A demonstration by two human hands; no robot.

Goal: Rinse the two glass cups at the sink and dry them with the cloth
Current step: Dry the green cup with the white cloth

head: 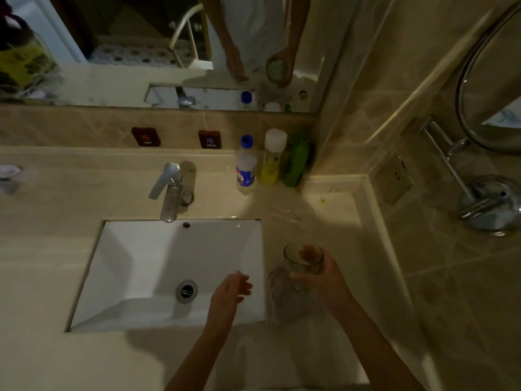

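Right hand [324, 277] curls round a clear, cylindrical glass cup [303, 262], held tilted above the worktop's [56, 277] right side, just beside the sink [127, 263]. Left hand [231, 292] hovers over the sink's right edge, fingers relaxed and spread, holding nothing. The sink is rectangular, white and glossy, with a chrome faucet [169, 190]. Beneath the cup lies a pale, blurred object, possibly the cloth [282, 294]. Three plastic bottles [267, 162] stand at the back right corner.
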